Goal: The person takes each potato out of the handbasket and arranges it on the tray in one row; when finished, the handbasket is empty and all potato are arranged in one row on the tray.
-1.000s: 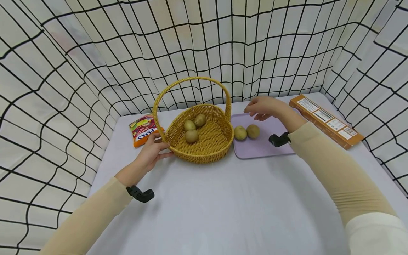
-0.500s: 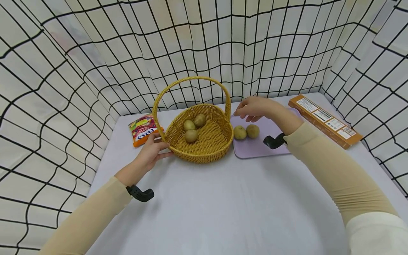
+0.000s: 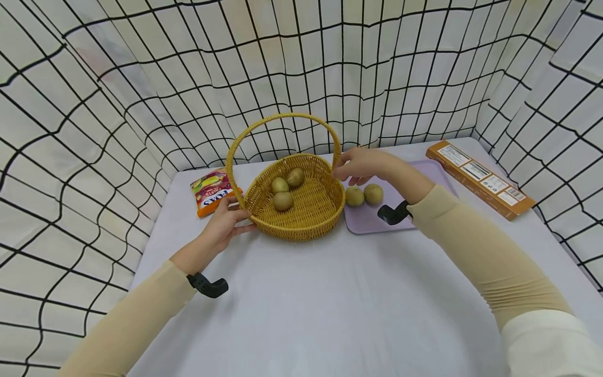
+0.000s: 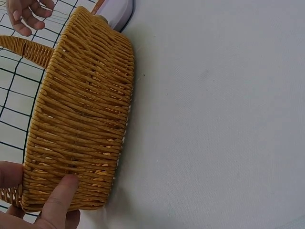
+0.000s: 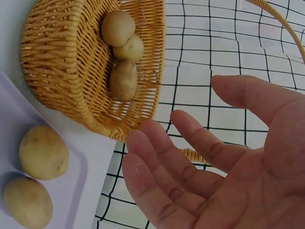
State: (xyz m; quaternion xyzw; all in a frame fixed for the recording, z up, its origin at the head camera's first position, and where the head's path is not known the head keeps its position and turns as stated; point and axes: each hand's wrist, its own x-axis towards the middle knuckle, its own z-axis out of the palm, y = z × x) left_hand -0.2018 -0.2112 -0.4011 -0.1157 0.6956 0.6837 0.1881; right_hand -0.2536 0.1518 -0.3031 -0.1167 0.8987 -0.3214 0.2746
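Observation:
A yellow wicker basket (image 3: 306,220) with a tall arched handle stands mid-table, three potatoes (image 3: 283,201) inside it. My left hand (image 3: 223,225) holds the basket's left side; in the left wrist view its fingers (image 4: 59,200) lie against the woven wall. Beside the right foot of the handle, my right hand (image 3: 365,165) hovers with nothing in it. The right wrist view shows that hand's fingers (image 5: 157,171) spread and slightly bent. Two more potatoes (image 5: 44,152) lie on the lilac tray (image 3: 391,222), below and in front of the right hand.
A colourful candy packet (image 3: 213,191) lies left of the basket, near the left hand. At the right, an orange box (image 3: 480,178) lies flat beyond the tray. Black netting (image 3: 301,68) over white cloth surrounds the table's back and sides.
My right hand has moved left from over the tray to the right side of the basket's handle. The left hand, the basket and the potatoes have stayed in place.

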